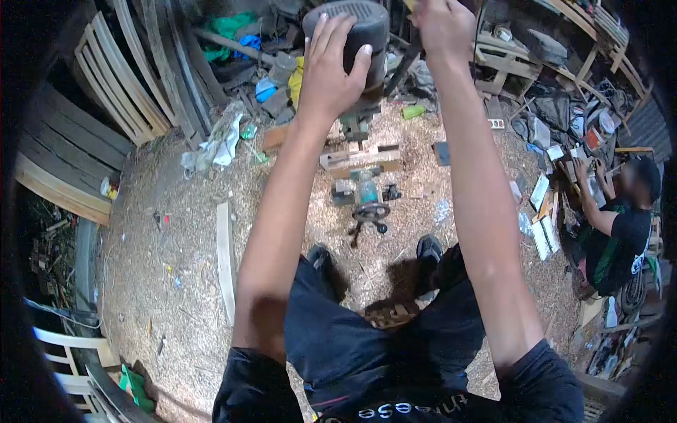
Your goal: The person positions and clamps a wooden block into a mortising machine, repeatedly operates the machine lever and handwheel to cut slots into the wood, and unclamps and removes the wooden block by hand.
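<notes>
The motor (349,35) is a dark, upright cylinder with a slotted round top, at the top of the view, straight ahead of the person. The left hand (333,74) lies against it, fingers open and extended over the slotted top, thumb apart at the rim. The right hand (446,32) is raised beside the motor with its fingers curled closed; the upper edge cuts off the view, and I cannot tell what it grips. A small tan piece shows next to those fingers.

Below the motor, a wood block (361,161) lies crosswise, with a green metal base (367,189) and a dark handwheel (371,212) nearer the person's feet.

The floor (176,247) is thickly covered in pale shavings. A long pale board (225,261) lies on it to the left, and a green item (413,111) lies beyond the block to the right. Slatted wooden frames (113,77) and planks lean at the left. Scrap wood, cloths and plastic are heaped at the back. At the right, another person (620,218) in dark clothing is low down among wood pieces, both hands at a pale piece.
</notes>
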`<state>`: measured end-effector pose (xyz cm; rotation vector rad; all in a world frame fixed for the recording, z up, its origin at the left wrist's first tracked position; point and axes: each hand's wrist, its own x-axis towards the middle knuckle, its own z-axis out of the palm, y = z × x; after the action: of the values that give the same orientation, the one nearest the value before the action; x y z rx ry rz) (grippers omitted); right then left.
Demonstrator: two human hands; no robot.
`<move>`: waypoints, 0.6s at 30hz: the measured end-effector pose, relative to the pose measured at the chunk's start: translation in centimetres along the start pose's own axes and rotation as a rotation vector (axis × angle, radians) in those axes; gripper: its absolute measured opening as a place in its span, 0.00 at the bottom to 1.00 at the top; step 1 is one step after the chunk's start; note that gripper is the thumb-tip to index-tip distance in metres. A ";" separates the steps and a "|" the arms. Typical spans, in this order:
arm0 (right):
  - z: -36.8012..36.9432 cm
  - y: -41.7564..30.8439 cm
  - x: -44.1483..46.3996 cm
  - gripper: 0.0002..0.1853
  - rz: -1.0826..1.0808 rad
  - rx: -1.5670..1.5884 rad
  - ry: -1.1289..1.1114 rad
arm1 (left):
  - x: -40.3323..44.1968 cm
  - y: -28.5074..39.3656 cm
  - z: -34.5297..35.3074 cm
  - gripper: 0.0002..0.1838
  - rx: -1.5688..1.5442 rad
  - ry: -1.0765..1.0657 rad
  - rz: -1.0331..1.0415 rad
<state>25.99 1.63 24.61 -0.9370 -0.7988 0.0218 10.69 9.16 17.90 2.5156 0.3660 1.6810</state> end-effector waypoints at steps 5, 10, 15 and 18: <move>-9.0 -0.9 -8.7 0.37 0.402 0.272 -0.378 | -1.8 0.3 -0.1 0.28 0.023 -0.060 -0.028; -7.7 -1.7 -8.4 0.29 0.369 -0.582 -0.622 | -4.2 2.1 -1.0 0.29 -0.021 -0.084 -0.121; -6.8 -3.8 -7.7 0.28 0.782 -0.989 -0.768 | -8.0 3.2 -2.2 0.27 -0.084 -0.095 -0.275; -8.4 -2.2 -7.6 0.32 0.816 -0.873 -0.808 | -10.3 2.8 -3.1 0.26 -0.072 -0.106 -0.365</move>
<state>25.02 -8.30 18.78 -2.1084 -1.1261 0.8664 4.50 3.69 10.40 2.2997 0.6910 1.3925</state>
